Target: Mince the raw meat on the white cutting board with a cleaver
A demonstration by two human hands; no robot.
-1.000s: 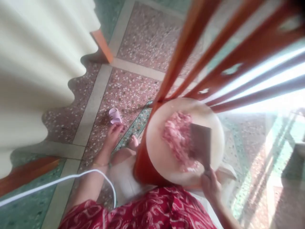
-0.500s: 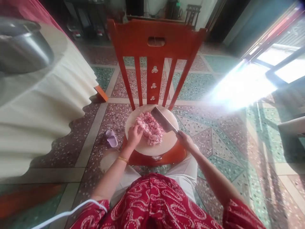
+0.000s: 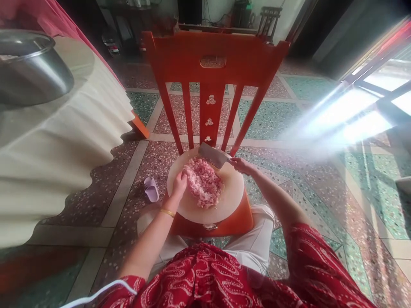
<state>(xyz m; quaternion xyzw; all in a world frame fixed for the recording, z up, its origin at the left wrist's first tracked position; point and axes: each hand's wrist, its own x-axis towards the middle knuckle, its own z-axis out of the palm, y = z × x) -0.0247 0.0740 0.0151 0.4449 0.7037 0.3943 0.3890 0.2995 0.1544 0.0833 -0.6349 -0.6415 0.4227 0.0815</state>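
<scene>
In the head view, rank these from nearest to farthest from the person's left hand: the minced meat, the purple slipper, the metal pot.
From the left hand:
1. Minced meat, touching its fingertips, on the round board.
2. Purple slipper, on the floor, to the hand's left.
3. Metal pot, far up-left on the cloth-covered table.
</scene>
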